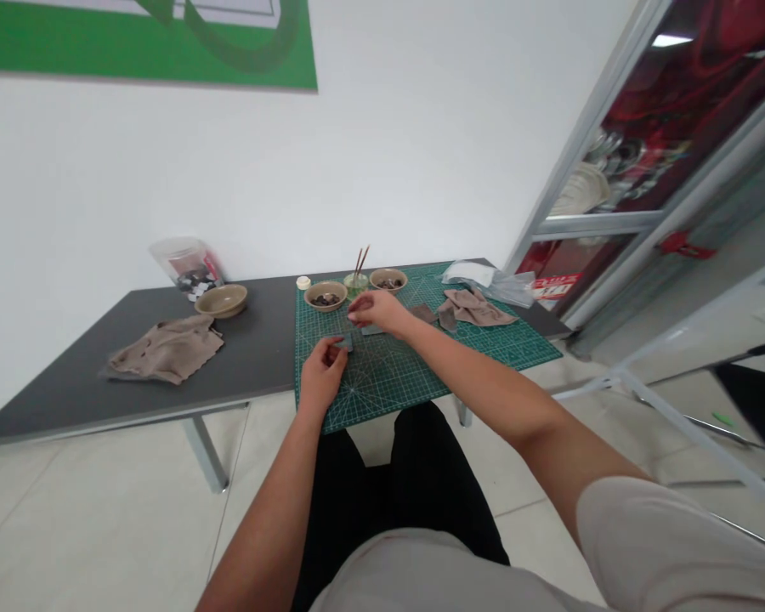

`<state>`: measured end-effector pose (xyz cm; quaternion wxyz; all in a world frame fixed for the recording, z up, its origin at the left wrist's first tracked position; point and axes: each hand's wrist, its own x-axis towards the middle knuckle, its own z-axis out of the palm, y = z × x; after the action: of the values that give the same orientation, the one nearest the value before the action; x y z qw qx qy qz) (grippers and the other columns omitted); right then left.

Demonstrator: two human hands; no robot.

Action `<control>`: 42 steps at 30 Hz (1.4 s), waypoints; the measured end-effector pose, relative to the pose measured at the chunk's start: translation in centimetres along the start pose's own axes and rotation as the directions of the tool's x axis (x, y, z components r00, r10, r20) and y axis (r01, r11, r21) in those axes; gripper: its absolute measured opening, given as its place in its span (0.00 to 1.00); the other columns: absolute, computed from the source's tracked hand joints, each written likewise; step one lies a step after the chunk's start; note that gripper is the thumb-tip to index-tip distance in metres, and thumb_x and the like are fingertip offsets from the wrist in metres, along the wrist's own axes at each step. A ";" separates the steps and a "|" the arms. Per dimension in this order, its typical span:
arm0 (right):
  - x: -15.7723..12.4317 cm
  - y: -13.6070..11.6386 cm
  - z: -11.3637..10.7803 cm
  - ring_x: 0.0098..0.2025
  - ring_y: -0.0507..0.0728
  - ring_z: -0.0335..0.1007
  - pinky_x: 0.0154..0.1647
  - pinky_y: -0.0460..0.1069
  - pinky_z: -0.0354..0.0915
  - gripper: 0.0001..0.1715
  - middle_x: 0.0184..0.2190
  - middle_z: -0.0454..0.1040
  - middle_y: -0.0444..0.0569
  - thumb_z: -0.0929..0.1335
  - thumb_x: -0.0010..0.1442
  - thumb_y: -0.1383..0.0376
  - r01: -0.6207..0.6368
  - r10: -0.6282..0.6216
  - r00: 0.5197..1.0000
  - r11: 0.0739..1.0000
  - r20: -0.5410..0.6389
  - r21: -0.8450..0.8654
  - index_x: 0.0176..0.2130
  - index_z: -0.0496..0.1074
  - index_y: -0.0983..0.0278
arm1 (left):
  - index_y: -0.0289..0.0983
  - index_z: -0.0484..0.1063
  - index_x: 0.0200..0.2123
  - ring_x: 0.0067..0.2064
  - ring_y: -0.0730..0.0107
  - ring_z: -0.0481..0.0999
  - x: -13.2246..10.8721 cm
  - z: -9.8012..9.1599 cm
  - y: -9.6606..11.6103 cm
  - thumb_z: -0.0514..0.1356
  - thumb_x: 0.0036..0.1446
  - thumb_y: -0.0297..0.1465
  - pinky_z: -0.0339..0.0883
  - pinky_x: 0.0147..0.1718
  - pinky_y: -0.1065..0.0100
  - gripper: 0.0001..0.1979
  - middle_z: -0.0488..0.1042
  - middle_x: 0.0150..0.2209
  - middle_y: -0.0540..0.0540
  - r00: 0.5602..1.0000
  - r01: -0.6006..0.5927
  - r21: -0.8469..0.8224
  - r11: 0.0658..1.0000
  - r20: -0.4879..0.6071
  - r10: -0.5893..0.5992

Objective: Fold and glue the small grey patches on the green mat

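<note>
My left hand is closed over the green cutting mat, thumb and finger gripping a small blue-grey flat piece. Ahead and to the right, my right hand hovers with its fingertips pinched together; anything between them is too small to make out. Just beyond the right fingers stands a small glass jar with thin brown sticks in it. Tan bowls holding dark bits flank the jar, the left bowl and the right bowl. Another blue-grey piece lies beneath my right hand.
A brown cloth and a clear plastic bag lie at the right. Leftward on the dark table are another cloth, a shallow bowl and a clear plastic tub. A white wall runs behind.
</note>
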<state>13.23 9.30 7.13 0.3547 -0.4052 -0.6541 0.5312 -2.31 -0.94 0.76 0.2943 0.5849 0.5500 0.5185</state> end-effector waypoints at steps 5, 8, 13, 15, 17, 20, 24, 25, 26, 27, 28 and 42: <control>-6.8 3.4 0.0 0.28 0.51 0.72 0.33 0.46 0.70 0.07 0.26 0.76 0.44 0.74 0.48 0.69 -0.061 0.071 0.996 0.984 -0.055 0.169 0.30 0.73 0.65 | 0.40 0.74 0.49 0.34 0.68 0.74 -0.1 1.4 1.9 0.64 0.53 0.37 0.68 0.35 0.67 0.19 0.76 0.35 0.47 0.982 -0.117 0.074 0.990 0.157 0.105; -8.4 4.6 -0.4 0.28 0.50 0.71 0.32 0.45 0.69 0.07 0.25 0.76 0.43 0.74 0.48 0.68 -0.006 0.032 0.994 0.973 -0.106 0.229 0.30 0.73 0.65 | 0.40 0.77 0.40 0.33 0.66 0.75 0.0 2.7 3.0 0.61 0.55 0.36 0.69 0.34 0.66 0.11 0.78 0.36 0.47 0.971 -0.121 0.135 0.983 0.221 0.089; -9.2 5.5 -3.2 0.30 0.53 0.73 0.34 0.48 0.69 0.08 0.27 0.76 0.45 0.72 0.54 0.62 0.054 -0.040 0.977 0.997 -0.210 0.060 0.32 0.74 0.65 | 0.37 0.77 0.34 0.30 0.66 0.76 1.5 4.8 3.7 0.63 0.49 0.33 0.69 0.35 0.65 0.08 0.77 0.28 0.49 0.963 -0.036 0.140 0.990 0.271 -0.003; -9.1 5.8 -5.2 0.37 0.55 0.74 0.42 0.51 0.69 0.10 0.33 0.78 0.48 0.70 0.58 0.60 0.067 -0.138 0.940 0.972 -0.311 -0.227 0.37 0.75 0.65 | 0.37 0.77 0.35 0.30 0.66 0.76 2.3 5.6 3.5 0.65 0.46 0.31 0.70 0.35 0.65 0.10 0.78 0.28 0.49 0.971 0.005 0.064 0.998 0.239 -0.020; -8.8 6.2 -7.0 0.49 0.59 0.71 0.53 0.55 0.64 0.16 0.45 0.77 0.54 0.69 0.59 0.60 0.001 -0.238 0.901 0.837 -0.362 -0.547 0.46 0.74 0.65 | 0.37 0.76 0.34 0.31 0.66 0.76 2.9 6.4 3.2 0.66 0.44 0.31 0.70 0.35 0.64 0.10 0.78 0.29 0.48 0.970 0.031 0.028 0.999 0.242 -0.037; -8.2 7.0 -8.5 0.61 0.68 0.59 0.59 0.62 0.57 0.30 0.60 0.67 0.59 0.68 0.60 0.52 -0.141 -0.201 0.929 0.582 -0.310 -0.801 0.56 0.70 0.65 | 0.37 0.76 0.31 0.29 0.67 0.76 3.5 7.2 2.6 0.67 0.44 0.32 0.69 0.34 0.65 0.09 0.78 0.27 0.48 0.964 0.051 0.024 0.998 0.260 -0.056; -7.6 7.9 -8.5 0.58 0.69 0.58 0.56 0.61 0.59 0.24 0.57 0.69 0.57 0.63 0.66 0.55 -0.189 -0.158 0.944 0.458 -0.288 -0.869 0.55 0.72 0.63 | 0.36 0.75 0.32 0.29 0.68 0.75 3.6 7.3 1.8 0.66 0.45 0.31 0.68 0.33 0.65 0.09 0.76 0.27 0.49 0.969 0.039 -0.007 0.999 0.245 -0.036; -7.5 8.0 -8.5 0.57 0.67 0.60 0.55 0.60 0.59 0.21 0.54 0.71 0.56 0.62 0.66 0.57 -0.188 -0.164 0.943 0.452 -0.288 -0.872 0.53 0.73 0.64 | 0.36 0.75 0.32 0.28 0.68 0.74 3.6 7.2 1.6 0.66 0.45 0.32 0.68 0.33 0.65 0.09 0.76 0.26 0.49 0.967 0.037 -0.017 0.999 0.252 -0.032; -7.4 8.1 -8.5 0.55 0.66 0.61 0.55 0.58 0.59 0.19 0.52 0.72 0.57 0.62 0.67 0.60 -0.185 -0.168 0.944 0.447 -0.284 -0.875 0.51 0.74 0.65 | 0.36 0.75 0.32 0.28 0.68 0.74 3.7 7.1 1.5 0.67 0.45 0.32 0.67 0.32 0.65 0.09 0.76 0.26 0.49 0.965 0.040 -0.035 0.999 0.261 -0.029; -7.3 8.1 -8.6 0.54 0.64 0.62 0.55 0.57 0.59 0.18 0.51 0.73 0.57 0.62 0.67 0.62 -0.182 -0.171 0.944 0.438 -0.281 -0.880 0.49 0.75 0.66 | 0.36 0.74 0.32 0.28 0.69 0.73 3.7 7.0 1.3 0.67 0.44 0.32 0.67 0.32 0.66 0.10 0.75 0.26 0.50 0.964 0.046 -0.060 0.997 0.265 -0.029; -7.3 8.1 -8.7 0.54 0.64 0.62 0.55 0.57 0.59 0.17 0.49 0.74 0.58 0.62 0.66 0.63 -0.188 -0.180 0.941 0.424 -0.286 -0.886 0.47 0.75 0.66 | 0.36 0.74 0.31 0.27 0.69 0.73 3.7 6.9 1.2 0.67 0.44 0.33 0.66 0.31 0.66 0.10 0.75 0.26 0.50 0.965 0.057 -0.091 0.994 0.259 -0.032; -6.1 8.8 -9.9 0.27 0.56 0.70 0.28 0.51 0.70 0.16 0.32 0.72 0.50 0.62 0.63 0.54 0.024 -0.251 0.632 0.952 -0.733 -0.305 0.42 0.64 0.64 | 0.36 0.67 0.30 0.29 0.69 0.75 4.2 6.9 0.5 0.68 0.42 0.34 0.69 0.33 0.65 0.14 0.74 0.25 0.50 0.971 0.174 -0.374 0.911 0.221 -0.095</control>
<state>25.99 8.72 0.11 0.5794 -0.5834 -0.5372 0.1882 3.68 4.50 0.44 0.4934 0.5236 0.4426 0.5352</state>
